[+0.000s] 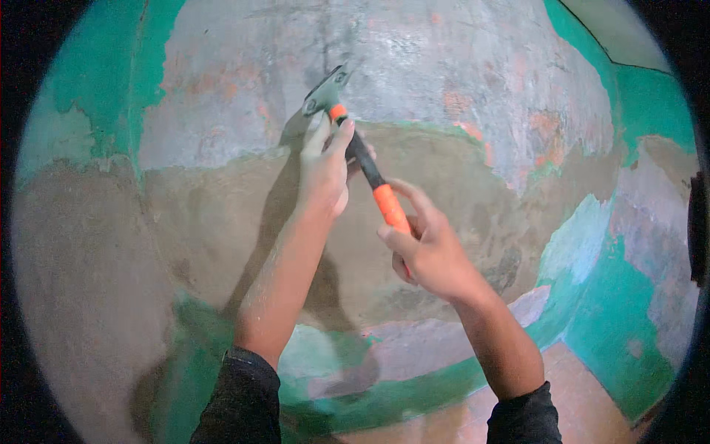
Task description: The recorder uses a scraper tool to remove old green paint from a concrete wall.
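Paint in green (632,325) survives only in ragged areas of this wall (458,214), mainly at the upper left, the upper right and low down, where it runs in a strip along the base. Between these, the upper middle shows a pale grey layer (296,44), streaked and mottled, with orange-pink spots breaking through. Below it lies a broad band of smooth grey-brown (414,159), its upper border uneven, which spreads to the left side as well. Toward the right a corner turns into another patchy green and grey wall, with a whitish-blue patch (580,237) beside it. A light ceiling (629,37) shows at the top right, a pinkish-tan floor (584,392) at the bottom, and something dark (697,229) at the right rim. In front of the wall is a long scraper (367,164), slanting up to the left, its flat metal blade (322,92) over the pale grey; whether the edge touches cannot be told. The left hand (323,174) holds the shaft close under the head, and the right hand (429,248) is curled around the orange lower grip, index finger stretched along it. Soft shadows (277,200) of the arms fall across the brown band.
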Motion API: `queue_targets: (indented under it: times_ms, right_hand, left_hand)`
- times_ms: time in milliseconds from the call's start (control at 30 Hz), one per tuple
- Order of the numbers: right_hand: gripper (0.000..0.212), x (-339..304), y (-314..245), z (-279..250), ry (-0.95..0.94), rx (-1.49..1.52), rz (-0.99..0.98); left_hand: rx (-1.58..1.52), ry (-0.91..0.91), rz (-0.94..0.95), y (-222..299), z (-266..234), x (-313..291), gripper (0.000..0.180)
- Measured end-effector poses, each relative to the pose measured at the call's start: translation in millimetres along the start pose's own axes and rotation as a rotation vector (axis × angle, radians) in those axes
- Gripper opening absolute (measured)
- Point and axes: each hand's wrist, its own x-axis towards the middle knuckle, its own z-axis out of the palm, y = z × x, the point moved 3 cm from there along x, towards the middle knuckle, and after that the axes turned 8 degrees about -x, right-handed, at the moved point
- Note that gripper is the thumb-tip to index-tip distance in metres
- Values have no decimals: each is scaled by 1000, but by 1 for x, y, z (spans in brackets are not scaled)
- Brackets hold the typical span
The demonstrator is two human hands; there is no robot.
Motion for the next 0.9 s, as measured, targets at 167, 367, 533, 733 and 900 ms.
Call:
queue_targets:
  times_ms: [167,367,533,733,900]
  right_hand:
    - [58,-44,13,-80,0,-244,-77]
    - [57,-82,47,-176,23,-170,-27]
    - [52,-86,87,-243,214,-221,-79]
    - [48,-81,115,-319,406,-449,-113]
    - [47,-63,141,-368,476,-533,-152]
  left_hand:
    - [-99,46,-33,-53,55,-40,34]
    - [-95,51,-59,-128,139,-50,34]
    - [-46,20,-55,-198,187,-28,26]
    - [-38,-15,-8,-266,239,3,79]
    - [6,-36,-71,-321,258,31,49]
